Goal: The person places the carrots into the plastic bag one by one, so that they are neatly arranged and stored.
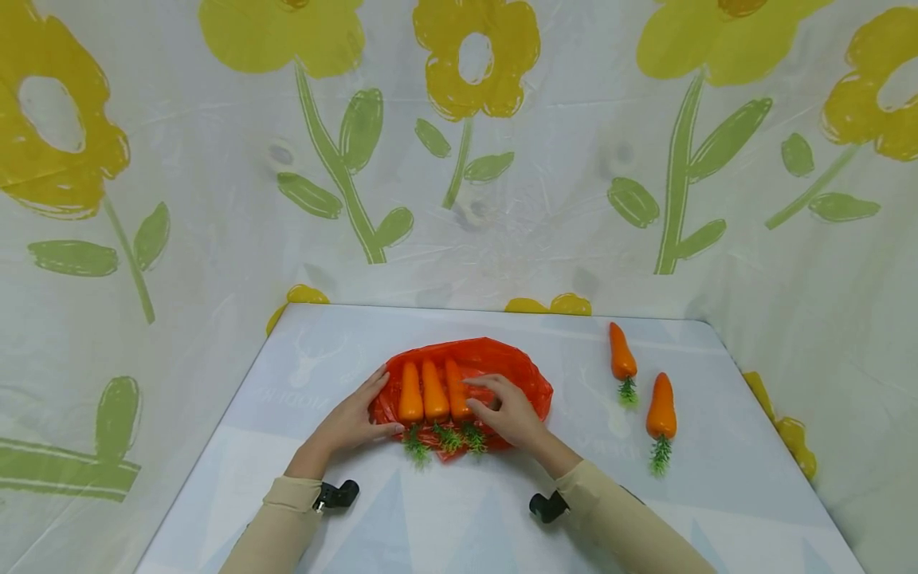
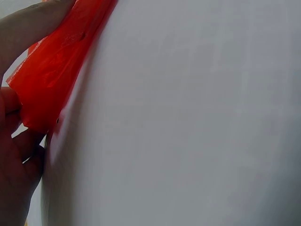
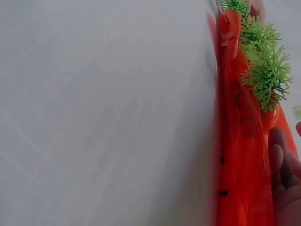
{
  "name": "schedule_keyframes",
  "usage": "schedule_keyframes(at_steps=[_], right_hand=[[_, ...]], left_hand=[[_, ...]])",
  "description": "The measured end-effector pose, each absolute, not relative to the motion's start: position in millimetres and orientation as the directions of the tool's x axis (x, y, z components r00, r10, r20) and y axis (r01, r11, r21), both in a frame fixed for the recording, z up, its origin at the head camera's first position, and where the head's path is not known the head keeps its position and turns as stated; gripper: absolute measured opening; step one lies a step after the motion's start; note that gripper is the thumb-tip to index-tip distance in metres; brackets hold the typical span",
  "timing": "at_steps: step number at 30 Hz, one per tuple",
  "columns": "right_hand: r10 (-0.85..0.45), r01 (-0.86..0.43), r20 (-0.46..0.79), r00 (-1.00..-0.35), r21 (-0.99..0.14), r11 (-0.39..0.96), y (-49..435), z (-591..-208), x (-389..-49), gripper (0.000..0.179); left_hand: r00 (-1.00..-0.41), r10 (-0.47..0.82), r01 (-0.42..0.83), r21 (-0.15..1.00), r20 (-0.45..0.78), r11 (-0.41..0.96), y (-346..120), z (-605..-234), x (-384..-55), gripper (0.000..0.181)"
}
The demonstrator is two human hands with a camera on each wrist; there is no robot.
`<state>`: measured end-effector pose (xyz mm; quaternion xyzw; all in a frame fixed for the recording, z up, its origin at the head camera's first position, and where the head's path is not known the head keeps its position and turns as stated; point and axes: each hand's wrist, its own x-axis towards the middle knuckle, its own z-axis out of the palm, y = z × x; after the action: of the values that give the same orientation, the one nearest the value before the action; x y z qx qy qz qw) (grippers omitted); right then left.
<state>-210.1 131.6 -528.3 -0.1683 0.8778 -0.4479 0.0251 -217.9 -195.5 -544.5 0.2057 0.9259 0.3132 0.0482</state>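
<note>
A red plastic bag lies spread on the table. Three orange toy carrots with green leafy tops lie side by side on it, the tops toward the person. The left hand holds the bag's left edge; in the left wrist view, the bag's red film sits between thumb and fingers. My right hand is beside the rightmost of these carrots, its fingertips close to or touching its right side. In the right wrist view, the right fingers are bent loosely near an orange carrot and green leaves.
Two more toy carrots lie on the right of the white table: one farther back, one nearer. A flowered curtain encloses the table at the back and sides. Small black wrist cameras sit on both wrists.
</note>
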Motion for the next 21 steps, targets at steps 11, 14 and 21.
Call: schedule_keyframes(at_steps=[11, 14, 21], right_hand=[[-0.304, -0.278, 0.133, -0.944, -0.817, 0.506, 142.9, -526.4, -207.9, 0.041], [-0.298, -0.281, 0.139, -0.944, -0.811, 0.512, 145.2, -526.4, -207.5, 0.041], [-0.291, -0.284, 0.145, -0.946, -0.805, 0.521, 152.9, -525.0, -205.6, 0.042]], left_hand=[[-0.911, 0.411, 0.354, 0.594, 0.043, 0.722, -196.4, -546.0, -218.2, 0.107], [-0.910, 0.411, 0.356, 0.591, 0.046, 0.723, -196.6, -546.3, -218.2, 0.107], [-0.911, 0.410, 0.352, 0.589, 0.038, 0.728, -196.1, -545.6, -217.7, 0.108]])
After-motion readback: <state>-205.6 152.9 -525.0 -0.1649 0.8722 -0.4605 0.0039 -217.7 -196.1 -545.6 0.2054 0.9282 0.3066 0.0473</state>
